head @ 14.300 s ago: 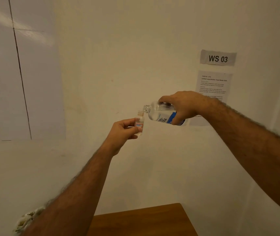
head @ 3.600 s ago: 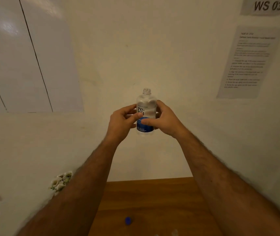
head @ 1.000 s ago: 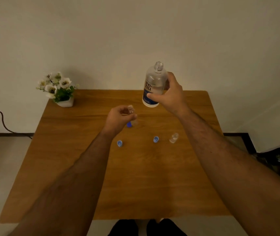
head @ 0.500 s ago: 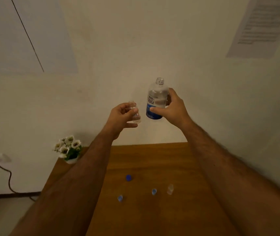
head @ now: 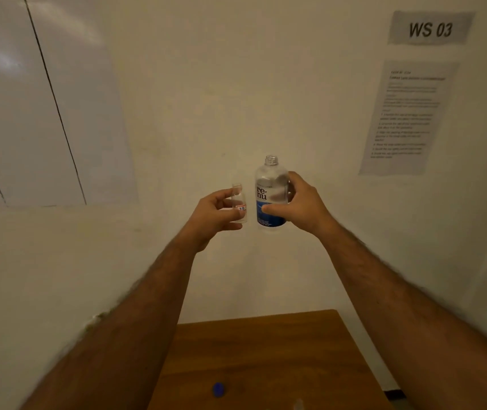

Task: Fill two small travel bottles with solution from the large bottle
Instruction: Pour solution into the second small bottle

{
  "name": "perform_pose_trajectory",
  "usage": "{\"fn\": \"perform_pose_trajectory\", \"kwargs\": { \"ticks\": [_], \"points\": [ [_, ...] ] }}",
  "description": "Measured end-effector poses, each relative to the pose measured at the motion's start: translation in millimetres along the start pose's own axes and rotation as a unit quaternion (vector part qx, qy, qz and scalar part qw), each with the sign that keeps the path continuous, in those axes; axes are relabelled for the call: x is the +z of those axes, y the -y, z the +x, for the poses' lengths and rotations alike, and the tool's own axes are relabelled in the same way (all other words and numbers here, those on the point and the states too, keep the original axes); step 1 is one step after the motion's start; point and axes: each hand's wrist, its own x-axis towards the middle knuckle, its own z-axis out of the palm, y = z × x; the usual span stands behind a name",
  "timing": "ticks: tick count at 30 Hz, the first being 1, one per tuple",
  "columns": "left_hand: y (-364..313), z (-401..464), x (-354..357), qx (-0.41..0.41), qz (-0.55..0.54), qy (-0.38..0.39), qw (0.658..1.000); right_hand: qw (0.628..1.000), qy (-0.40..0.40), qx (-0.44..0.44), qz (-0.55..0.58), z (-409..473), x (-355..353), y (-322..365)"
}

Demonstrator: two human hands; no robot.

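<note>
My right hand [head: 298,207] grips the large clear bottle [head: 270,184] with a blue and white label; it stands upright in the air with its cap off. Just left of it, my left hand [head: 211,216] holds a small clear travel bottle [head: 239,204] upright, also uncapped, with a small red-edged label. The two bottles are side by side, a narrow gap apart, raised in front of the wall well above the table. A blurred clear shape at the frame's bottom edge may be the second small bottle [head: 298,405].
The far end of the wooden table [head: 265,350] shows at the bottom, with a blue cap [head: 218,389] lying on it. On the wall hang a "WS 03" sign [head: 430,28] and a printed sheet [head: 407,116]. A whiteboard [head: 29,99] is at left.
Both hands rose from the table with their bottles and now hold them close together at wall height. The view has tilted up, so most of the table has left the frame.
</note>
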Motion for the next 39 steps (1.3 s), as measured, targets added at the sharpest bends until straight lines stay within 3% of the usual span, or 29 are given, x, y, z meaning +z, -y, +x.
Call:
{"fn": "perform_pose_trajectory", "kwargs": {
  "ticks": [9,15,22,39],
  "points": [
    [-21.2,13.5,-0.1,0.045,0.02,-0.006,0.999,0.999,-0.006,-0.008,-0.037,15.0,-23.4,14.5],
    [-26.6,14.6,1.7,0.059,0.013,-0.016,0.998,0.991,0.021,-0.006,-0.13,18.3,-36.9,24.8],
    [-30.4,13.2,7.3,0.074,-0.017,-0.036,0.996,0.962,0.049,-0.042,-0.267,19.0,-50.2,39.6],
    [-34.6,8.8,15.4,0.097,0.002,-0.05,0.994,0.916,0.073,-0.09,-0.384,26.3,-68.8,55.5]
  ]
}}
